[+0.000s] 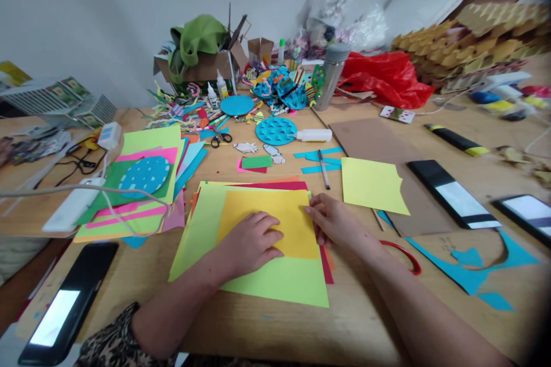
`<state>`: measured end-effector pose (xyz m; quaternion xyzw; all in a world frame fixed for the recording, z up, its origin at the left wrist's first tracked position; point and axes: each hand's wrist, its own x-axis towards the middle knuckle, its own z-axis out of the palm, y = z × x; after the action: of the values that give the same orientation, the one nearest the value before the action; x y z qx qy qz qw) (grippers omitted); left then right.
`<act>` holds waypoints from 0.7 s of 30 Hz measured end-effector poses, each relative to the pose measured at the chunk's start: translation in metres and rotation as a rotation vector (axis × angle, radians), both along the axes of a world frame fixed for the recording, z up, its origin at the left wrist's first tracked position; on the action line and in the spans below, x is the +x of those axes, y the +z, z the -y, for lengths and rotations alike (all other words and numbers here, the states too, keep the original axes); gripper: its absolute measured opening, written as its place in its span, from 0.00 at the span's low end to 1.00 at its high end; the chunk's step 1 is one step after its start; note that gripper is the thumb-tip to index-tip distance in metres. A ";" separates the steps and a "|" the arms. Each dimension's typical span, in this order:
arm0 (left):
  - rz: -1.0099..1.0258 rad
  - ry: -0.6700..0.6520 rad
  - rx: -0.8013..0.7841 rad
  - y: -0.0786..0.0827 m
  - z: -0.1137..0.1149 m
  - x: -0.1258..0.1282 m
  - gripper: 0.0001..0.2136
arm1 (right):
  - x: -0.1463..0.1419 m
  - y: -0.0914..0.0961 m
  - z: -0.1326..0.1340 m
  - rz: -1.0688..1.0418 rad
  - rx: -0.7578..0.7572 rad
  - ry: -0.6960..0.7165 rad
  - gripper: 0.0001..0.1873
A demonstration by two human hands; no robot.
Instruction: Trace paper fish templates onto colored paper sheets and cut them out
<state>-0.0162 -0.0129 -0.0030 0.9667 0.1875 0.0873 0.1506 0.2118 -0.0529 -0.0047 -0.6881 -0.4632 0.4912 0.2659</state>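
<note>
In the head view an orange-yellow sheet of paper (267, 206) lies on a larger lime-green sheet (275, 284). Under them is a stack of coloured paper, with red and orange edges (328, 269) showing at the right. My left hand (253, 238) rests palm down on the orange-yellow sheet, fingers loosely spread and slightly bent. At that sheet's right edge, my right hand (330, 219) has its fingers bent and closed on the edge; some fingertips are hidden. Beside it, to the right, lies a pale yellow piece of paper (373, 184) with one torn-looking side.
Scissors (221, 139), a pen (323, 169), blue paper strips (312, 156) and a glue bottle (316, 135) lie beyond the stack. Phones (451, 195) and brown cardboard (370, 140) are at right. A grey cable (86, 188) crosses the left side. A steel flask (332, 77) stands behind.
</note>
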 end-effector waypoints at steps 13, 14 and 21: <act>-0.103 -0.025 0.050 0.017 0.012 0.010 0.17 | 0.005 0.007 0.002 0.087 -0.035 0.062 0.11; -0.115 -0.037 0.057 0.019 0.015 0.012 0.22 | 0.006 0.006 0.003 0.089 -0.028 0.073 0.11; -0.155 -0.202 0.025 0.015 0.044 0.018 0.44 | 0.012 0.002 0.003 0.154 0.037 0.116 0.11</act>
<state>0.0022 -0.0571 0.0115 0.9864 0.0991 -0.0011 0.1314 0.2234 -0.0559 -0.0024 -0.6907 -0.5304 0.4427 0.2134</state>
